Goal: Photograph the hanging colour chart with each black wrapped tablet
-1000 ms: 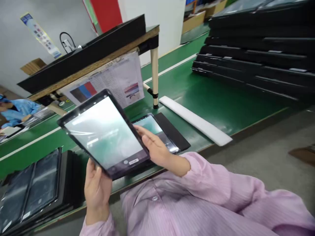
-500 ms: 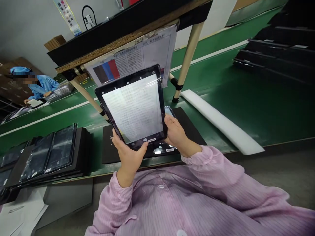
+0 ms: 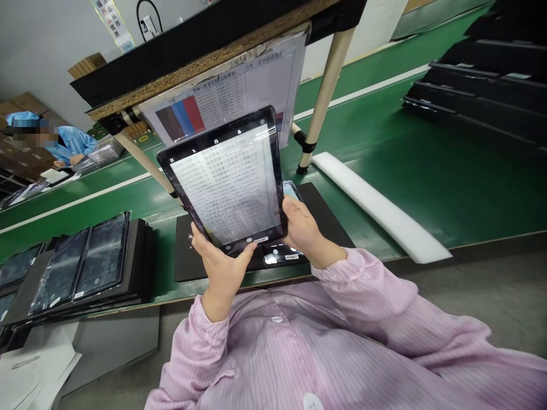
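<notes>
A black-framed tablet [image 3: 228,185] is held up and tilted in front of me, its lit screen showing rows of printed text in what looks like a camera view. My left hand [image 3: 222,267] is closed on its lower left corner, thumb on the bottom bezel. At the lower right edge, my right hand [image 3: 302,228] grips it too; the fingers behind are hidden. Beneath lies a black mat [image 3: 327,219] with another tablet [image 3: 282,254] on it, mostly covered by the held one. Facing the tablet, a printed chart [image 3: 222,97] with colour bars hangs under a shelf.
The shelf [image 3: 205,62] stands on pale tube legs [image 3: 329,91] on the green bench [image 3: 482,188]. A white foam strip [image 3: 380,208] lies to the right. Tablets [image 3: 102,256] are stacked at left, black trays [image 3: 478,85] at far right. A person [image 3: 70,145] in blue sits across.
The text on the tablet's screen has become sharper and darker. The whole view has shifted slightly; both hands keep their hold on the tablet.
</notes>
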`<state>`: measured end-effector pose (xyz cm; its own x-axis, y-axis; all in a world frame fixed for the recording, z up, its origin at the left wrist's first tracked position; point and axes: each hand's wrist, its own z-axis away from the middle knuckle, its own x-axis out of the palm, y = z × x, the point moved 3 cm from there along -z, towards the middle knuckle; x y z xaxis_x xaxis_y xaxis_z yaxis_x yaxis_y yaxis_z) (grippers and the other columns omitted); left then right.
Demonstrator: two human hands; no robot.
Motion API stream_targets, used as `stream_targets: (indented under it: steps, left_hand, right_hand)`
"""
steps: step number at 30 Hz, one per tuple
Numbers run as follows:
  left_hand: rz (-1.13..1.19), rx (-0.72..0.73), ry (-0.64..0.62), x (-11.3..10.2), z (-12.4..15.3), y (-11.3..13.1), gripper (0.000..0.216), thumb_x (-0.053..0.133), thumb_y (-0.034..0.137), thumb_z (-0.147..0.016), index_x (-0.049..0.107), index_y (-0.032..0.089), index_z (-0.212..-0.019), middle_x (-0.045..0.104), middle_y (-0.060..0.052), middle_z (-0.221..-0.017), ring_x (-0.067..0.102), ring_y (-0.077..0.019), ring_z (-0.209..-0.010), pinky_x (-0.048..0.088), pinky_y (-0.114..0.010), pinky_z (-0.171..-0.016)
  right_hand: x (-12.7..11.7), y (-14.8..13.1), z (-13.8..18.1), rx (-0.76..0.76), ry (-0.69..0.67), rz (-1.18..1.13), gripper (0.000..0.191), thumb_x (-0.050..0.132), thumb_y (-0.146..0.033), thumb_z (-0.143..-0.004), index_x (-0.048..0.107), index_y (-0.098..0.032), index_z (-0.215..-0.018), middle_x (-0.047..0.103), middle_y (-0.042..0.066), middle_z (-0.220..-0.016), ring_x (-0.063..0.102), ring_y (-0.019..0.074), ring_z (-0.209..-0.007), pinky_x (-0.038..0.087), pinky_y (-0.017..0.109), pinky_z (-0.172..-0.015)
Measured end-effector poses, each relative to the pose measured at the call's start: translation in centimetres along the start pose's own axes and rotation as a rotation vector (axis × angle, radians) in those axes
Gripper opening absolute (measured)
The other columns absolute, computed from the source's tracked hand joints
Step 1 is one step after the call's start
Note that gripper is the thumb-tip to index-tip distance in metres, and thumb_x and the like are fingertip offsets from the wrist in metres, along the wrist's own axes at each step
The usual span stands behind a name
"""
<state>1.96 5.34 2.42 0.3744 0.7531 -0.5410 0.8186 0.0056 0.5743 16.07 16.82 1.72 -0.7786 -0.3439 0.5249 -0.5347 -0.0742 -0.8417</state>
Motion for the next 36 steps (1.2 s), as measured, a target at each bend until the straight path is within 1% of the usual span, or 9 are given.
stream_targets:
  steps: [5, 8, 10, 16, 20, 27, 32, 34, 36]
  left_hand:
    - [0.091, 0.007, 0.017, 0.0, -0.1, -0.6, 0.12, 0.082, 0.055, -0.069, 0.009, 0.014, -0.154, 0.023, -0.029, -0.152, 0.021, -0.0405, -0.148, 0.02, -0.059, -0.12]
    - [0.424, -0.069, 0.057, -0.6, -0.6, -2.0, 0.085, 0.07, 0.057, -0.082, 0.031, 0.018, -0.146, 0.039, -0.022, -0.147, 0.041, -0.0317, -0.14, 0.031, -0.049, -0.117]
    - [0.724, -0.24, 0.101, -1.1, -1.1, -3.3, 0.059, 0.059, 0.058, -0.09, 0.046, 0.024, -0.136, 0.055, -0.013, -0.136, 0.054, -0.0244, -0.128, 0.04, -0.042, -0.111]
    - [1.215, -0.621, -0.025, -1.1, -0.8, -3.5, 0.048, 0.068, 0.047, -0.087, 0.06, 0.035, -0.133, 0.062, -0.002, -0.139, 0.054, -0.0231, -0.131, 0.048, -0.035, -0.105]
    - [1.274, -0.731, -0.054, -0.3, 0.6, -3.0, 0.048, 0.068, 0.045, -0.087, 0.061, 0.036, -0.133, 0.061, -0.002, -0.141, 0.052, -0.0232, -0.134, 0.048, -0.036, -0.106]
    - [1.206, -0.807, -0.063, 0.3, 1.6, -3.4, 0.058, 0.075, 0.05, -0.08, 0.06, 0.036, -0.134, 0.064, -0.004, -0.137, 0.058, -0.0237, -0.126, 0.054, -0.033, -0.096]
    - [1.108, -0.821, -0.056, -1.3, 1.3, -4.1, 0.054, 0.077, 0.046, -0.078, 0.065, 0.03, -0.128, 0.07, -0.005, -0.125, 0.068, -0.0209, -0.11, 0.056, -0.032, -0.091]
    - [1.036, -0.877, -0.081, -2.2, 0.5, -5.2, 0.052, 0.078, 0.042, -0.078, 0.066, 0.027, -0.127, 0.072, -0.005, -0.121, 0.07, -0.0207, -0.103, 0.057, -0.032, -0.089]
    - [0.958, -0.948, -0.116, -2.8, -0.6, -7.0, 0.051, 0.076, 0.038, -0.079, 0.066, 0.025, -0.127, 0.073, -0.006, -0.118, 0.071, -0.0202, -0.098, 0.058, -0.031, -0.086]
  right_hand:
    - [-0.2, 0.5, -0.1, -0.015, -0.02, -0.041, 0.054, 0.07, -0.068, -0.077, 0.066, -0.02, -0.102, 0.069, 0.006, -0.112, 0.063, 0.0247, -0.115, 0.057, 0.041, -0.095]
    - [-0.4, 0.7, 0.5, -0.027, -0.014, -0.007, 0.059, 0.066, -0.068, -0.081, 0.066, -0.02, -0.116, 0.067, 0.007, -0.12, 0.059, 0.0246, -0.123, 0.051, 0.043, -0.106]
    - [-0.4, 0.3, 1.3, -0.047, -0.038, 0.093, 0.066, 0.058, -0.07, -0.087, 0.062, -0.02, -0.13, 0.061, 0.007, -0.132, 0.052, 0.0234, -0.132, 0.042, 0.042, -0.116]
    - [0.8, -4.5, 3.4, -0.356, -0.387, 0.603, 0.067, 0.031, -0.051, -0.105, 0.015, -0.018, -0.162, 0.011, 0.002, -0.163, 0.015, 0.014, -0.152, 0.014, 0.028, -0.127]
    - [1.0, -7.0, 3.0, -0.476, -0.437, 0.845, 0.072, 0.026, -0.052, -0.106, -0.002, -0.017, -0.161, 0.001, 0.003, -0.163, 0.011, 0.0155, -0.153, 0.015, 0.03, -0.127]
    - [0.3, -6.7, 2.4, -0.49, -0.34, 0.986, 0.073, 0.028, -0.053, -0.104, 0.001, -0.017, -0.162, 0.011, 0.006, -0.162, 0.024, 0.0201, -0.15, 0.028, 0.035, -0.124]
    - [-0.6, -4.7, 1.7, -0.345, -0.369, 1.002, 0.084, 0.026, -0.066, -0.1, -0.004, -0.018, -0.162, 0.014, 0.009, -0.163, 0.027, 0.0246, -0.149, 0.031, 0.044, -0.122]
    - [-2.2, -4.3, 1.2, -0.246, -0.298, 0.976, 0.091, 0.024, -0.072, -0.097, -0.012, -0.018, -0.161, 0.015, 0.01, -0.163, 0.03, 0.0256, -0.148, 0.032, 0.048, -0.12]
    - [-4.9, -4.2, 0.7, -0.115, -0.148, 0.974, 0.094, 0.028, -0.076, -0.095, -0.001, -0.017, -0.162, 0.02, 0.01, -0.162, 0.032, 0.0268, -0.147, 0.027, 0.05, -0.122]
